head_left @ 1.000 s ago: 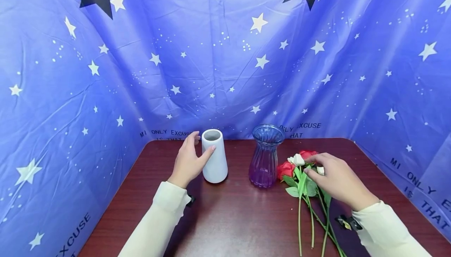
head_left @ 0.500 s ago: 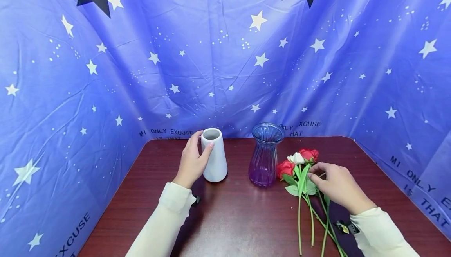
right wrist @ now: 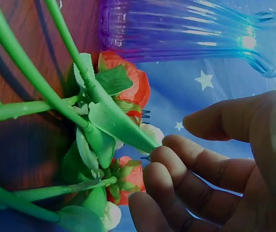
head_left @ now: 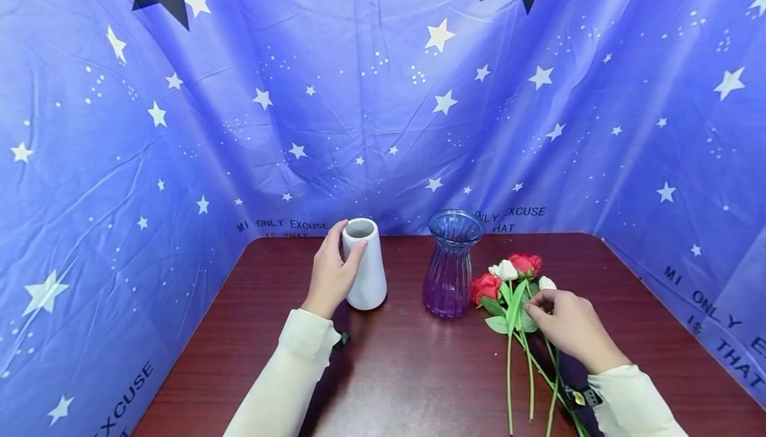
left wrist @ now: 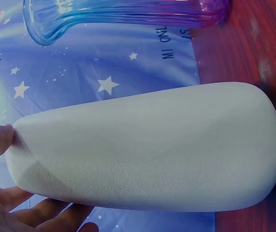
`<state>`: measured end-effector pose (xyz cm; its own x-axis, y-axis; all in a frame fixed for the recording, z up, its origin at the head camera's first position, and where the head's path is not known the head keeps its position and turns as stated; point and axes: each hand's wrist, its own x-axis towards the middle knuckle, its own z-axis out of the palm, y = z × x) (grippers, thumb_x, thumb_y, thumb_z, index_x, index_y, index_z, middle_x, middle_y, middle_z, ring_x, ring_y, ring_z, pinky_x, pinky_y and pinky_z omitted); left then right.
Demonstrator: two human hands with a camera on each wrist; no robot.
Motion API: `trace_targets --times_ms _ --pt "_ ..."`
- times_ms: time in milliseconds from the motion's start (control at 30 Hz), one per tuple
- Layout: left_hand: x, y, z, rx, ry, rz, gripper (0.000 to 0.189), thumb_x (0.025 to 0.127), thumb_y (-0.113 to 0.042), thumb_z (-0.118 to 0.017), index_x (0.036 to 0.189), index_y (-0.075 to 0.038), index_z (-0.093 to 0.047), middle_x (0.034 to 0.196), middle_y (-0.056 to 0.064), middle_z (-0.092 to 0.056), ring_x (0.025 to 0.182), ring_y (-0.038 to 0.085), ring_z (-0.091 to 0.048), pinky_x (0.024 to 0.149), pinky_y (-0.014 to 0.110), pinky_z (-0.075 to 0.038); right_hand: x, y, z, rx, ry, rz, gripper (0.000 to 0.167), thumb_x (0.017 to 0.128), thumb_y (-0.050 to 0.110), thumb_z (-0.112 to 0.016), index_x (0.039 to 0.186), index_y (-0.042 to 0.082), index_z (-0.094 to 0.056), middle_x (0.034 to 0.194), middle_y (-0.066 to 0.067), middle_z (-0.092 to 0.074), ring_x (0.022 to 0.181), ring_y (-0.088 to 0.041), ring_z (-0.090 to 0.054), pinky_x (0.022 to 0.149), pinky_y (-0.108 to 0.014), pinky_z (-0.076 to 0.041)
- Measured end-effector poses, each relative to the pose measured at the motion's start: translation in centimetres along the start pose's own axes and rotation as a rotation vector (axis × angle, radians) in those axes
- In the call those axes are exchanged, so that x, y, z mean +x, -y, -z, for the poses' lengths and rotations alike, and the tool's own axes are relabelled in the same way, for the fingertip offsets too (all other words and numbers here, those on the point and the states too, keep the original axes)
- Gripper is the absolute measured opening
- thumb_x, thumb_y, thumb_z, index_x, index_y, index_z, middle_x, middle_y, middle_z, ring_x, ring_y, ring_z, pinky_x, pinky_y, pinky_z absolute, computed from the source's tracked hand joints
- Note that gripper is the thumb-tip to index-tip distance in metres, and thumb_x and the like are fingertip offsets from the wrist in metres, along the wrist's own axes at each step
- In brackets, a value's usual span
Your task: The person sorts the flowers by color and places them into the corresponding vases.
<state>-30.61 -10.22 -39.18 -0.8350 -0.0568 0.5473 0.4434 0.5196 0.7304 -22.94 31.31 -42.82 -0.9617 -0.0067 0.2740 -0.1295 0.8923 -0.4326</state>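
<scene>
The left hand (head_left: 332, 274) grips a white tapered vase (head_left: 370, 284) near its rim (head_left: 376, 231); the half-open right hand (head_left: 570, 324) holds nothing beside red-and-white flowers (head_left: 506, 271).

Arms (head_left: 281, 377): 2, cream-sleeved, extended forward.
Left grip (head_left: 332, 276): bare hand, thumb opposite curved fingers.
Right grip (head_left: 573, 324): bare hand, fingers loosely bent, thumb apart.

White vase (head_left: 370, 277), star-patterned blue cloth (head_left: 335, 44)

We see a dark red table (head_left: 407, 384) with rounded far corners; toward its far edge stands a ribbed blue-and-purple glass vase (head_left: 447, 271). Beyond the left, far and right edges hangs blue cloth (head_left: 359, 111) bearing stars (head_left: 439, 35) and black lettering (head_left: 309, 225).
</scene>
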Motion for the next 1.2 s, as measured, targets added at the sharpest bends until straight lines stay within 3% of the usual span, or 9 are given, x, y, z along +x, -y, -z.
trace_targets --times_ms 267,633,1033,1200 --pt "0.1 0.2 0.0 -0.021 0.005 0.035 0.060 0.098 -0.038 -0.070 0.149 -0.011 -0.050 0.136 0.013 -0.063 0.128 0.028 -0.062 0.107 0.048 -0.050 -0.3 -1.5 0.6 -0.032 0.005 -0.086 0.010 0.090 0.024 -0.067 0.083 0.017 -0.069 0.074 0.003 -0.063 0.066 -0.017 -0.053 0.058 -0.034 -0.039" --pt "-0.3 0.5 -0.4 -0.006 0.004 0.072 0.069 0.091 -0.041 -0.078 0.148 -0.012 -0.051 0.135 0.011 -0.063 0.124 0.029 -0.061 0.103 0.050 -0.051 -0.2 -3.7 1.1 -0.075 0.139 -0.217 0.033 0.089 0.039 -0.072 0.090 0.008 -0.062 0.089 -0.008 -0.068 0.080 -0.030 -0.062 0.066 -0.045 -0.047" --pt "-0.6 0.8 -0.5 0.007 0.012 0.076 0.073 0.090 -0.043 -0.080 0.149 -0.012 -0.050 0.137 0.010 -0.061 0.126 0.030 -0.059 0.103 0.051 -0.051 0.0 -5.0 0.6 -0.073 0.225 -0.269 0.042 0.090 0.045 -0.072 0.095 0.004 -0.064 0.098 -0.015 -0.070 0.090 -0.040 -0.065 0.074 -0.054 -0.050" --pt "-0.7 0.9 -0.7 0.010 0.006 0.071 0.073 0.090 -0.043 -0.079 0.150 -0.014 -0.049 0.137 0.010 -0.061 0.126 0.030 -0.060 0.103 0.052 -0.052 0.1 -5.3 0.4 -0.076 0.244 -0.279 0.042 0.090 0.044 -0.072 0.094 0.003 -0.063 0.095 -0.013 -0.069 0.088 -0.037 -0.064 0.074 -0.053 -0.050"
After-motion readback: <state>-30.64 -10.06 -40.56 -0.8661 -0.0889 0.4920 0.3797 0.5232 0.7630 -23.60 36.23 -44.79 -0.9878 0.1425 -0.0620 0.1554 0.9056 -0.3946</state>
